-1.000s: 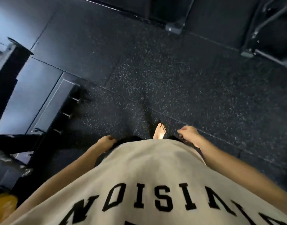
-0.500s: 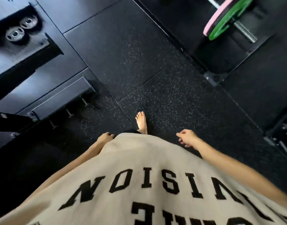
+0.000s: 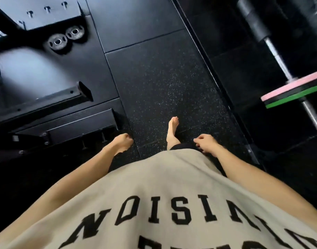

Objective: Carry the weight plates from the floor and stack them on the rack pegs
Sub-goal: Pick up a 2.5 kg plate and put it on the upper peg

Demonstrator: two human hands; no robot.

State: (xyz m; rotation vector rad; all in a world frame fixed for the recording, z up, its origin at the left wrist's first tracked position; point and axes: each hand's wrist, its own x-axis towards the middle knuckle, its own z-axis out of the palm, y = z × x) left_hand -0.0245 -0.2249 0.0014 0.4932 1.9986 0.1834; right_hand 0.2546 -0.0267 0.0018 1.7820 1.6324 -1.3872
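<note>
Two small black weight plates (image 3: 65, 38) hang side by side on the black rack (image 3: 51, 20) at the upper left. A barbell (image 3: 287, 69) at the right carries a pink plate (image 3: 295, 88) and a green plate (image 3: 297, 101). My left hand (image 3: 122, 142) hangs by my hip with loosely curled fingers and holds nothing. My right hand (image 3: 207, 142) also hangs loosely curled and holds nothing. Both are low, near my beige shirt, far from any plate.
Black speckled rubber floor (image 3: 164, 83) runs ahead, with my bare foot (image 3: 173, 130) on it. A black steel frame with short pegs (image 3: 64, 126) lies at the left. A raised platform edge (image 3: 213, 72) runs along the right.
The view has turned and moved forward: the small plates on the rack came nearer, and the barbell with pink and green plates slid down the right side. Both hands stay hanging, holding nothing.
</note>
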